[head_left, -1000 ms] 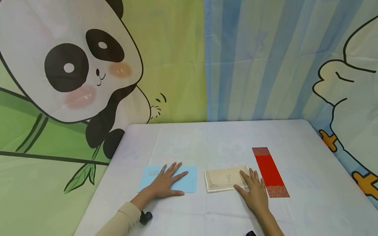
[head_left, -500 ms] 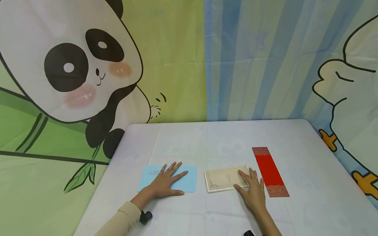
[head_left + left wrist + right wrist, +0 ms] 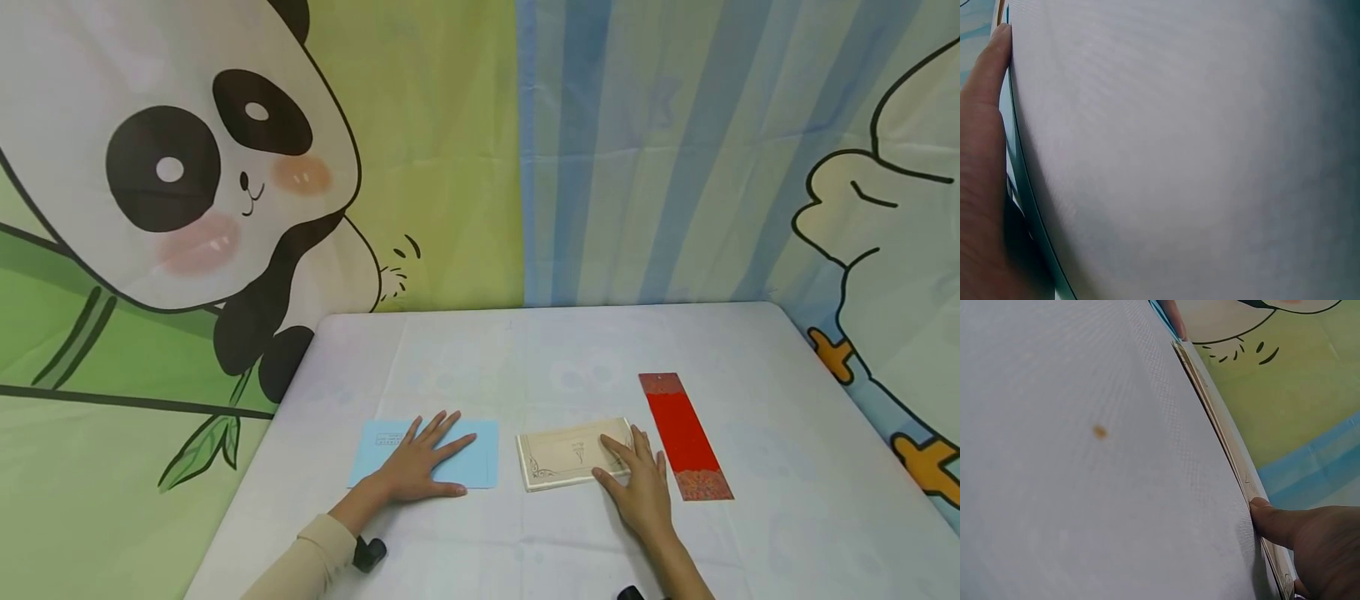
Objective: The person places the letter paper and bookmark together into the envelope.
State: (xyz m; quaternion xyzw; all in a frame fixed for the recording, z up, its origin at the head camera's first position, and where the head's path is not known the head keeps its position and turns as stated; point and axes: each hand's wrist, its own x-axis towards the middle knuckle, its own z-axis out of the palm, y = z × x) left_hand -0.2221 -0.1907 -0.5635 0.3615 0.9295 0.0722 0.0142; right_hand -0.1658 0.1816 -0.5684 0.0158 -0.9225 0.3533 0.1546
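My left hand (image 3: pixel 416 467) rests with spread fingers on a light blue sheet or envelope (image 3: pixel 483 458), which has a small printed box near its far left corner. To the right lies a thin stack of cream paper pieces (image 3: pixel 558 454) with ornate printed corners. My right hand (image 3: pixel 643 492) rests on the right end of that stack, index finger on top and thumb at the near edge. The right wrist view shows the thumb (image 3: pixel 1272 522) touching the stack's edge. In the left wrist view only part of the hand shows, beside the blue edge.
A long red paper strip (image 3: pixel 684 433) with patterned ends lies just right of my right hand. The white-covered table (image 3: pixel 465 367) ends at a panda-print cloth (image 3: pixel 435 150) and a blue striped one (image 3: pixel 660 150). Black wrist devices (image 3: pixel 369 553) sit at both wrists.
My right hand has shifted slightly to the left, its index finger sliding a little along the cream stack, whose right end moves slightly too. The left hand keeps its place.
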